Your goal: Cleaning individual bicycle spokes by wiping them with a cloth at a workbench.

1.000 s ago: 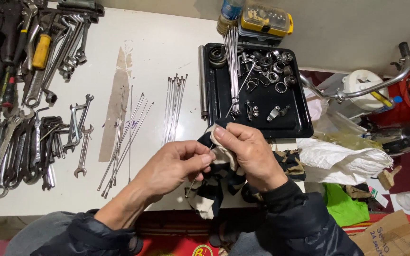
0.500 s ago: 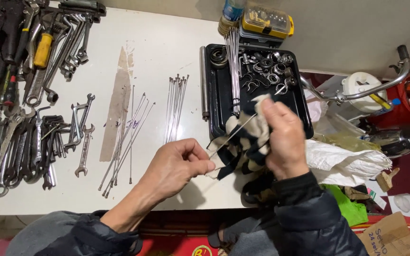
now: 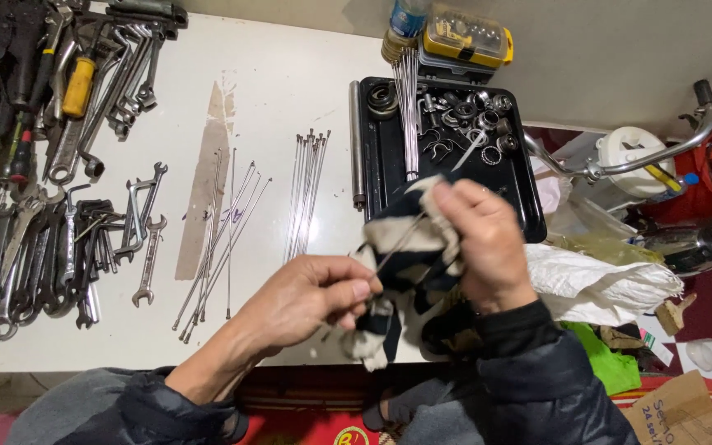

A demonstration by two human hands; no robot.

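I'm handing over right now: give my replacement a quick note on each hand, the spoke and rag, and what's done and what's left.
Left hand pinches one end of a thin spoke.
Right hand grips a dirty rag wrapped around the spoke.
Done or not: can't tell which spokes are wiped.
Left: a straight bundle and a loose fan lie on the white table; more in the black tray.

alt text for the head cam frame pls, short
Two bare hands work over a white table: the left hand pinches one end of a thin metal spoke while the right hand wraps a dark-and-white rag around it. Loose spokes and wrenches lie to the left; a black tray of small metal parts sits behind.
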